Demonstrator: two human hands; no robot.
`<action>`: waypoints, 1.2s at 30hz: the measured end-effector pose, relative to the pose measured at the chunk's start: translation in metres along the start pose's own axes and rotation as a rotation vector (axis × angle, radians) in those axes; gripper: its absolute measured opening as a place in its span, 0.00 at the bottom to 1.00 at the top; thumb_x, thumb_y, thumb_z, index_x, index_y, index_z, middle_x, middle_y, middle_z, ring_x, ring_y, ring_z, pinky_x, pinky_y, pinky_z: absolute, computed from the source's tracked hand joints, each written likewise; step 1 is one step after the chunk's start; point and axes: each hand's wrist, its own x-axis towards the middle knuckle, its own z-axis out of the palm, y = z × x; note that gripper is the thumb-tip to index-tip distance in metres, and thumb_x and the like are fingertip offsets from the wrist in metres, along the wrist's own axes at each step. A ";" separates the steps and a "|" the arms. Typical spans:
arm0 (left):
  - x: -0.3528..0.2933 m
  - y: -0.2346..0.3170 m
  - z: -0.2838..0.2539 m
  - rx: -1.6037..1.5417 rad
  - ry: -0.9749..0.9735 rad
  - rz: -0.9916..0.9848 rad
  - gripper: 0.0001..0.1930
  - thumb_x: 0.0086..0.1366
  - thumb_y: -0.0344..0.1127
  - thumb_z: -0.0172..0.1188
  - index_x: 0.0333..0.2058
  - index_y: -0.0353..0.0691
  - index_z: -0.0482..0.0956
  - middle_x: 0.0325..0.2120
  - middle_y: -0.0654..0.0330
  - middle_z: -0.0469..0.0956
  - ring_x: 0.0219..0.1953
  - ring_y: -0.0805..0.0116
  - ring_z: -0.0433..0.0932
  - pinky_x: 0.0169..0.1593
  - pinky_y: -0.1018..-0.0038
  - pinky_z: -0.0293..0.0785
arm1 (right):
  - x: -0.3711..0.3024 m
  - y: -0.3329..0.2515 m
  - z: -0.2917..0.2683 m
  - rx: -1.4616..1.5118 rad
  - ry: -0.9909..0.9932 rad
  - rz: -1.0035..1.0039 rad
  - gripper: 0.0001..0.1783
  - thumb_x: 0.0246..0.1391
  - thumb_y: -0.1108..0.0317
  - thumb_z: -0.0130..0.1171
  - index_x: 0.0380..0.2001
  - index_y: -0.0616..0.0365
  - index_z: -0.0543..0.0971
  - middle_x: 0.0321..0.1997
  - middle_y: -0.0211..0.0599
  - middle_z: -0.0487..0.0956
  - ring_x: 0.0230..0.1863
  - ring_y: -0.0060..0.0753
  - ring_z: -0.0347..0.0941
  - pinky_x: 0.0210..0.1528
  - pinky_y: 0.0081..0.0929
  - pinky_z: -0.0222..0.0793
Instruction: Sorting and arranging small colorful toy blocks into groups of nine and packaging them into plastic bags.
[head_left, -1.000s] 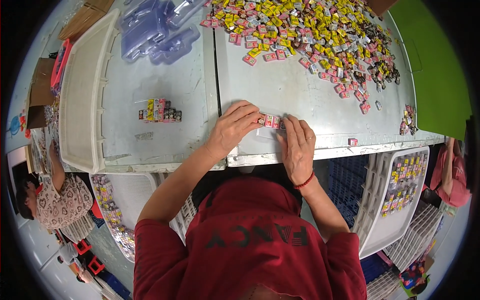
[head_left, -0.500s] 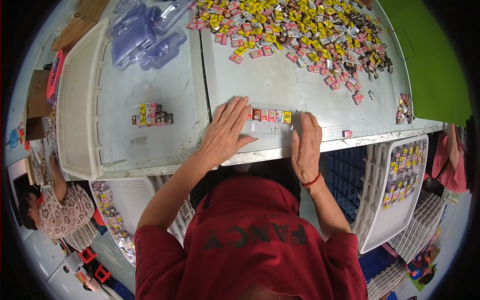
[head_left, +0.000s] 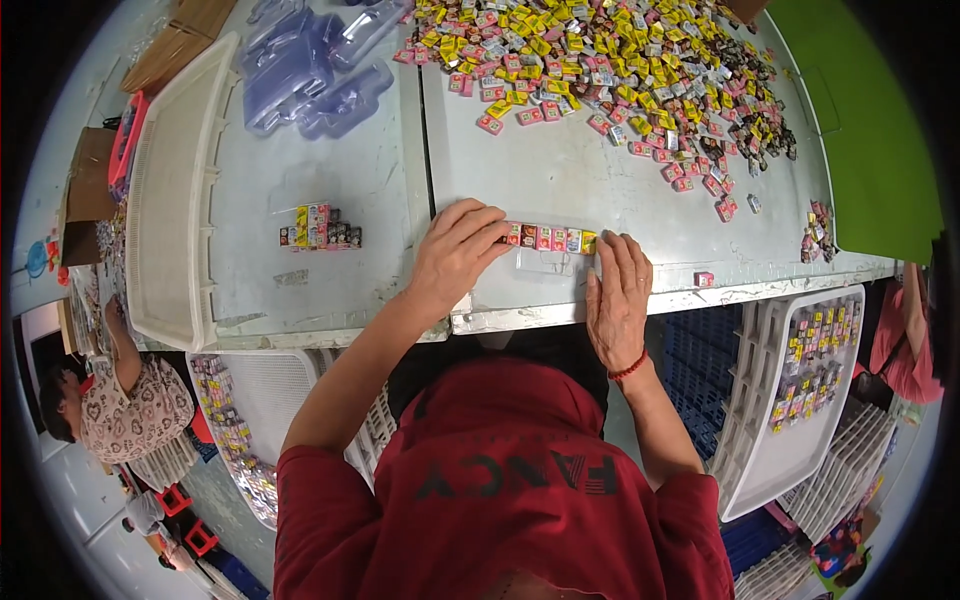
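A single row of small boxes [head_left: 543,238], pink, brown, white and yellow, lies along the upper side of a clear plastic tray [head_left: 540,262] near the table's front edge. My left hand [head_left: 455,258] is closed at the row's left end, its fingers bent together and its thumb mostly hidden. At the other end, my right hand [head_left: 618,300] rests open against the yellow box. Its fingers are stretched out, with the thumb apart beside the clear tray. To the left, a cluster of similar boxes [head_left: 320,232] sits on the table, apparently in another clear tray.
A large pile of loose small boxes [head_left: 640,90] covers the far table. Empty clear trays [head_left: 300,80] lie stacked far left, beside a white crate [head_left: 172,200]. One pink box [head_left: 704,279] lies near the front edge. A filled white tray [head_left: 780,460] stands at lower right.
My left fingers have bent and drawn in against the row's left end. My right fingers have come down onto its right end. The whole view has shifted slightly.
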 end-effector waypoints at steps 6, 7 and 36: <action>0.003 0.002 0.000 -0.086 0.033 -0.097 0.12 0.48 0.28 0.67 0.34 0.34 0.78 0.36 0.56 0.78 0.42 0.54 0.75 0.46 0.64 0.71 | 0.004 -0.002 -0.005 -0.068 0.007 -0.019 0.22 0.52 0.74 0.54 0.51 0.68 0.70 0.55 0.52 0.68 0.59 0.56 0.61 0.61 0.50 0.54; 0.002 0.001 0.001 -0.040 0.044 -0.002 0.12 0.48 0.28 0.67 0.33 0.34 0.78 0.36 0.56 0.78 0.41 0.55 0.76 0.46 0.65 0.72 | 0.002 -0.002 -0.008 -0.079 0.017 -0.019 0.22 0.52 0.74 0.54 0.51 0.68 0.70 0.55 0.52 0.68 0.59 0.56 0.61 0.61 0.50 0.54; 0.022 -0.026 0.017 -0.004 0.046 -0.292 0.11 0.54 0.22 0.63 0.38 0.33 0.77 0.40 0.56 0.74 0.40 0.61 0.74 0.43 0.71 0.72 | 0.111 0.178 -0.045 -0.314 0.344 0.204 0.13 0.49 0.64 0.63 0.38 0.55 0.80 0.34 0.38 0.79 0.40 0.41 0.73 0.46 0.37 0.63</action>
